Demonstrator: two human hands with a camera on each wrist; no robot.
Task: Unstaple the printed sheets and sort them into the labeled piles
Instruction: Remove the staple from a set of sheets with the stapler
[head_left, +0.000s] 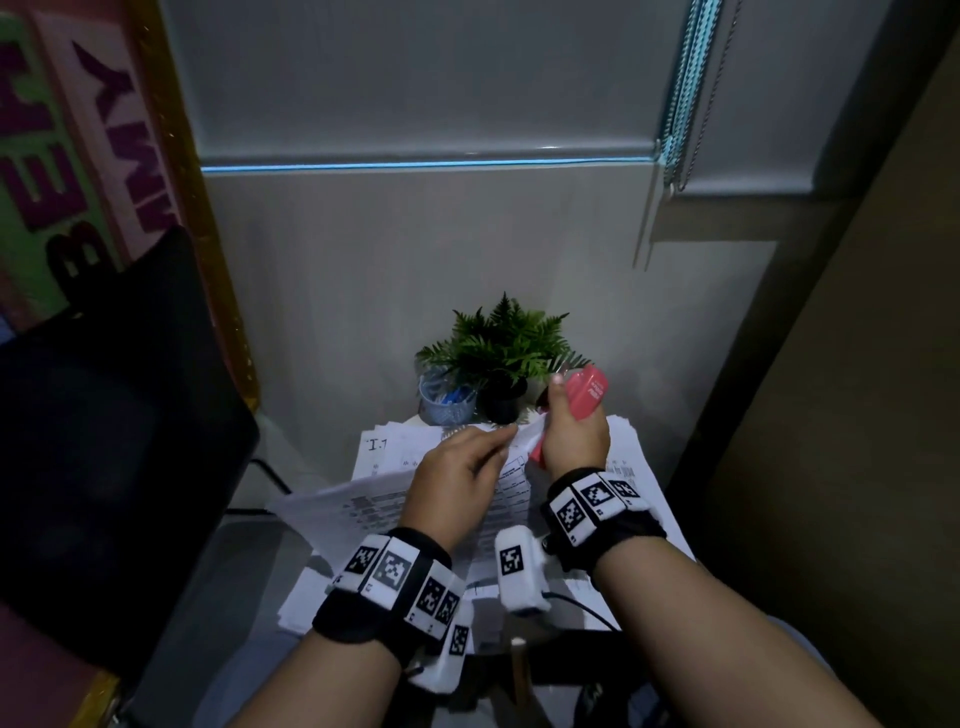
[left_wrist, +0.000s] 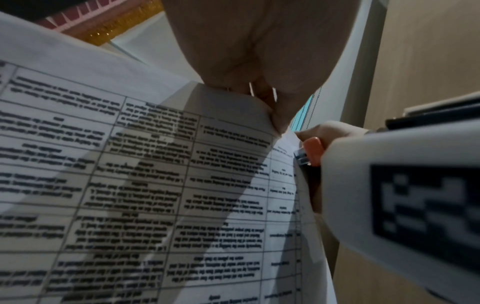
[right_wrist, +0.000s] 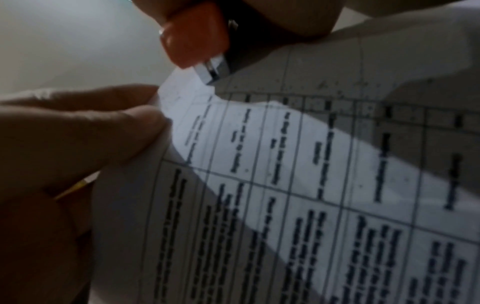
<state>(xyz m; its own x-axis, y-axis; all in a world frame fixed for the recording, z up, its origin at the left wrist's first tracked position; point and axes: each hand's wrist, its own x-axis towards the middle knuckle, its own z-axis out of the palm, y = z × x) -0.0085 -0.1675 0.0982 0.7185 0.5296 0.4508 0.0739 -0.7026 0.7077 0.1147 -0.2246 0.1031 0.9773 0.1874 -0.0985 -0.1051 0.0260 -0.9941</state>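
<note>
We saw the left hand (head_left: 457, 480) holding the stapled printed sheets (head_left: 353, 512) raised above the desk (head_left: 244, 566), its fingers (right_wrist: 109, 131) pinched together on the upper corner of the paper. In the left wrist view the same fingertips closed on that corner from above, with the printed table hanging down below them. The right hand (head_left: 574, 436) was wrapped around a coral-pink staple remover (head_left: 587, 397), thumb up along its side. Its metal tip (right_wrist: 214, 71) sat right at the top edge of the sheets, just beside the left fingertips; we could not tell whether it had hooked a staple, since none was clear enough to see.

The held sheets slanted down and to the left from the pinched corner, partly in shadow. Beneath them, further printed pages lay spread in piles (head_left: 628, 467) across the desk, reaching out past both wrists. At the far edge of the desk stood a small fern in a dark pot (head_left: 501, 358), and just left of it a pale mesh cup (head_left: 447, 402) with clips inside. A black chair (head_left: 119, 415) stood to the left.
</note>
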